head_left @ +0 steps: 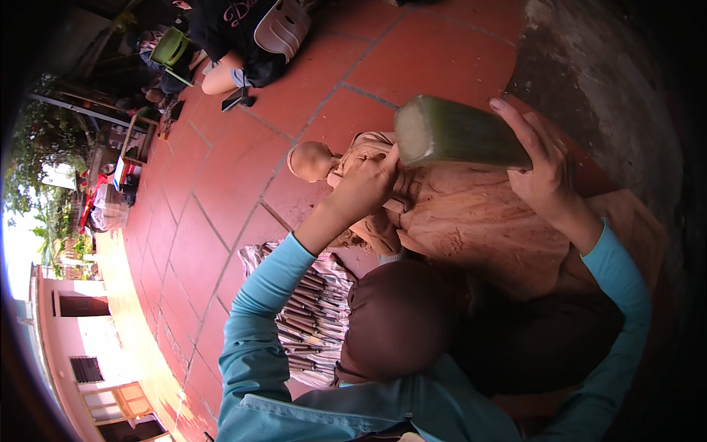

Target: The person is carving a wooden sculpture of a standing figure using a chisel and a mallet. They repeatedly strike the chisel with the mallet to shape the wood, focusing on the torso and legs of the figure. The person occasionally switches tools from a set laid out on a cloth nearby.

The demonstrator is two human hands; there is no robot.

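A carved wooden figure (471,221) with a rounded head (311,161) and robe-like folds lies in front of me, its head toward the left. My left hand (366,184) is closed in a fist over its upper part. Whatever the fist grips is hidden. Above the figure, my right hand (541,166) holds the right end of a thick, squared green block (464,134), its index finger stretched along the top. The block's pale end face points left, close by my left hand in the picture. Whether the two touch I cannot tell.
Beside my knee (398,317), several carving tools (313,317) lie in rows on a striped cloth (258,258). Red tiles (221,206) cover the floor. A seated person (236,44), a pale plastic chair (283,28) and a green chair (170,47) are at the far left.
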